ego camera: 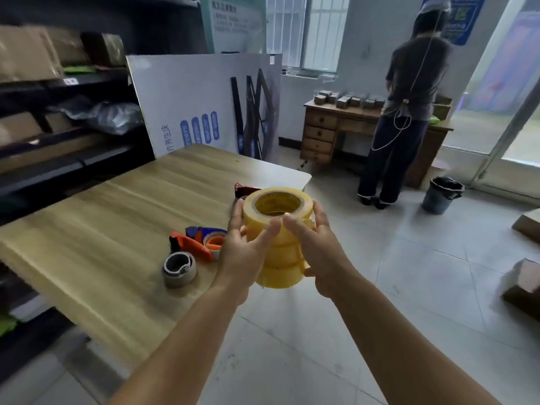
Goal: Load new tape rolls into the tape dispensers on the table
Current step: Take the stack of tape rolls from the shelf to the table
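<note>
Right now I have a stack of yellow tape rolls [277, 238] up in the middle of the frame, held between both hands above the near edge of the wooden table [117, 214]. My left hand [242, 252] wraps its fingers round the left side of the stack, thumb across the front; my right hand [315, 249] curls round the right side, thumb meeting the other near the top roll. Both are grasping the stack, neither is loose.

Down and to the left, on the table, lie the dispensers: an orange and blue one [198, 241] with a nearly spent roll in it, a grey one [178, 268] nearer the lower left, and a red one [245, 190] peeking out just behind the stack.

As I judge it, the step in hand is to part one roll from the stack. To do it well I should keep the lower rolls steady in my left hand and twist the top roll off with my right, since they may cling together. Then the rest can go down upright on the table, away from the edge, before I pick up a dispenser.
</note>
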`<state>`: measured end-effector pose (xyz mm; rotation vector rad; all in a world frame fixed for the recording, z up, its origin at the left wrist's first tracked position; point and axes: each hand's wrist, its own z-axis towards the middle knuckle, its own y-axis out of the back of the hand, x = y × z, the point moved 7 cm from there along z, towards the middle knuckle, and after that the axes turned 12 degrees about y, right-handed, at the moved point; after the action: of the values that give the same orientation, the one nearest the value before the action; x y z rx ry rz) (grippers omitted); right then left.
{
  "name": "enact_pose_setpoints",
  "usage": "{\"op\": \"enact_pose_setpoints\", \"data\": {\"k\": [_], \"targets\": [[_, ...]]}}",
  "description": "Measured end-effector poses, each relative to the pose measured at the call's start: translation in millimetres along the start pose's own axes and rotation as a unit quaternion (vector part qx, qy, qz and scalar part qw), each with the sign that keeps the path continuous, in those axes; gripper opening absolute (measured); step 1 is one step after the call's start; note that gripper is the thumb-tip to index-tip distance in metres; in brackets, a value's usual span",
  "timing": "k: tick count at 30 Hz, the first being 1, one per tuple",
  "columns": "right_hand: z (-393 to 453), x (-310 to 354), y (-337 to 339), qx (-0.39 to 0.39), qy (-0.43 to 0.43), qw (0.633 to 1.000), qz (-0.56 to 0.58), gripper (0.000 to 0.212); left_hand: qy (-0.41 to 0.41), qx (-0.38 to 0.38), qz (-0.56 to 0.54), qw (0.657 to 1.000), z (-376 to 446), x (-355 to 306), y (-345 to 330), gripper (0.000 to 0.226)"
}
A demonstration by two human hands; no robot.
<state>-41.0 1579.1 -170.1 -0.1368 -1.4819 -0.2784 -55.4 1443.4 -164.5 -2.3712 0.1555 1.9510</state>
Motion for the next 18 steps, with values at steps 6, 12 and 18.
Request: {"op": "enact_pose_setpoints", "data": {"k": [6,12,18], "targets": [[63,-12,-19,0.090,-0.004,0.996,0.028,0.076,0.006,-0.093,-0.008,0.996,42,1,12,0.094],[121,-29,-74,0.151,-0.029,0.986,0.065,0.082,0.004,-0.177,-0.018,0.984,92,2,54,0.096],[180,-37,-132,0.175,-0.034,0.982,0.053,0.077,-0.007,-0.208,-0.043,0.977,152,-1,103,0.086]]}}
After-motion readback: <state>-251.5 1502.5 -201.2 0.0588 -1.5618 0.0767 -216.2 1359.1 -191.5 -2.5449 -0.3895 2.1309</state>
